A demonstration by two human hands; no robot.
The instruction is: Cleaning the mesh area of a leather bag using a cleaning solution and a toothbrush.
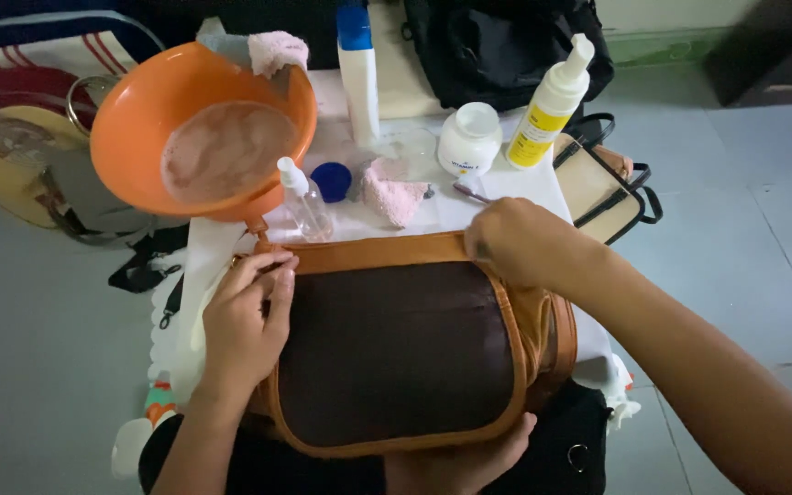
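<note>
A brown bag [396,353] with tan trim is laid flat across the lap, its far edge against a small white-covered table [524,188]; the left hand [245,321] is closed in a pinch on the bag's upper left corner, fingertips bunched at the trim; the right hand [520,243] is curled over the upper right corner, gripping the trim there, though the fingertips are hidden beneath the knuckles; a third hand's fingers [456,467] are seen at the bag's near edge, whose they are cannot be told. The bag is judged soft and pliant, the dark panel slightly sheened and perhaps slick, the stitched tan border firmer and the better place to be held; light enough to be shifted by the corners, likely to sag if lifted from one side only. On the table beyond: an orange basin [203,128] tilted, with murky water inside; a clear spray bottle [304,197]; a blue cap [331,181]; a pink cloth [394,194]; a white jar [469,137]; a pump bottle [547,101] with yellow label; a tall white bottle [357,73] capped blue. A black bag [497,46] is noted behind, a beige bag [602,183] on the floor to the right.
</note>
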